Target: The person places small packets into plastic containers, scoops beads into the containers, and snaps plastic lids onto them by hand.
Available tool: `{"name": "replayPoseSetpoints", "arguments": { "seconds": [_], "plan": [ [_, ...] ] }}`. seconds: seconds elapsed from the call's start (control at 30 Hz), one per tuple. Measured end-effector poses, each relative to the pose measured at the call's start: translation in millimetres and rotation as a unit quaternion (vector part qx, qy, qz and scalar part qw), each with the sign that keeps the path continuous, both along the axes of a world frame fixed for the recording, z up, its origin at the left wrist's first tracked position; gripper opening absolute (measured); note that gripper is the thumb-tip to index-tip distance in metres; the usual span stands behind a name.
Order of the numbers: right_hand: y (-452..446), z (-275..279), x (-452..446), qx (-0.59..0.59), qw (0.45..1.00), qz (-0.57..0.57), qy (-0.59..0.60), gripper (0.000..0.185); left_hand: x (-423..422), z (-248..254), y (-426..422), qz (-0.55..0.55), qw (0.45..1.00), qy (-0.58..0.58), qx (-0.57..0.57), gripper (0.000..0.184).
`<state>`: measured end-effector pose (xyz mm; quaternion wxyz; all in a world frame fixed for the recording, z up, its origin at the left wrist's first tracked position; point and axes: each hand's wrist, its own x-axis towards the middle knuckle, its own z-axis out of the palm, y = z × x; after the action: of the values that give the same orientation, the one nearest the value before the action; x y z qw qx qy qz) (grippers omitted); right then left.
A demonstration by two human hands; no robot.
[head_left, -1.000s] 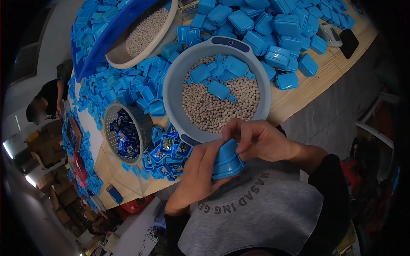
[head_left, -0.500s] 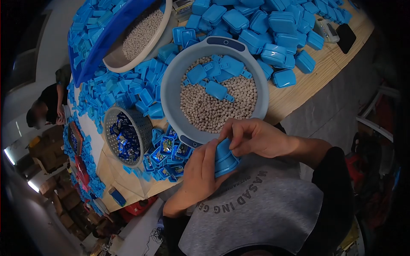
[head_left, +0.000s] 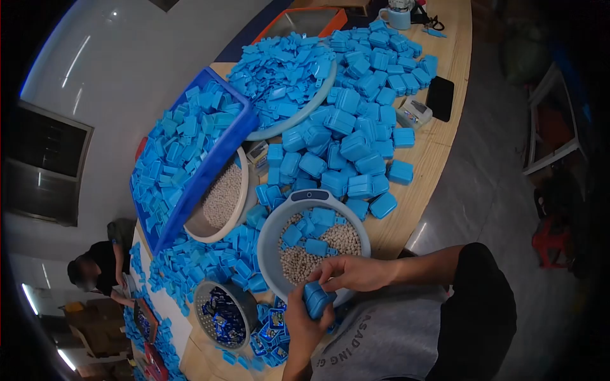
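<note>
A small blue plastic box (head_left: 316, 300) is gripped in my left hand (head_left: 301, 327), its fingers wrapped round the sides. My right hand (head_left: 351, 273) is just above the box, thumb and fingertips drawn together; whether something tiny is between them I cannot make out. Both hands are at the near rim of a grey-blue basin (head_left: 269, 267). Inside the basin lie small beige beads (head_left: 298, 263) with several blue lid-like pieces (head_left: 316, 246) on top. Beside my left hand are open blue boxes with printed packets (head_left: 274, 319) in them.
A perforated grey basket (head_left: 251, 311) of dark blue packets stands left of the basin. Blue boxes (head_left: 356, 146) are heaped behind it, near a black phone (head_left: 440, 99). A blue crate (head_left: 219, 149) leans over a white tub (head_left: 244, 184) of beads. Another person (head_left: 105, 263) works at far left.
My view has tilted up and shows more of the table's far end. The right fingers have come off the box's side to just above it; the left hand still holds the box.
</note>
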<state>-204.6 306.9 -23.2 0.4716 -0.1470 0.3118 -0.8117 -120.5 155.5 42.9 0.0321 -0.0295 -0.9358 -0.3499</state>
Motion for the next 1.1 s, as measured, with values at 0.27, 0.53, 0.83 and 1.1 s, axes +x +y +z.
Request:
{"name": "replayPoseSetpoints", "arguments": {
  "seconds": [0.27, 0.53, 0.83, 1.1],
  "plan": [
    [-6, -22, 18, 0.088, 0.987, 0.135, -0.003, 0.009, 29, -4, -2, -0.009, 0.995, -0.027, -0.093, 0.06],
    [-3, -17, 28, 0.037, 0.99, 0.117, -0.073, 0.011, 39, -8, 2, 0.005, 0.992, 0.004, -0.129, 0.059],
    [-12, 28, 16, 0.052, 0.997, 0.012, 0.052, 0.016, 23, 10, -11, 0.052, 0.997, 0.05, 0.035, 0.063],
    [-5, 29, 9, -0.083, 0.996, -0.003, 0.046, 0.011, 12, 22, -8, -0.044, 0.995, 0.072, -0.045, 0.076]
  ]
}}
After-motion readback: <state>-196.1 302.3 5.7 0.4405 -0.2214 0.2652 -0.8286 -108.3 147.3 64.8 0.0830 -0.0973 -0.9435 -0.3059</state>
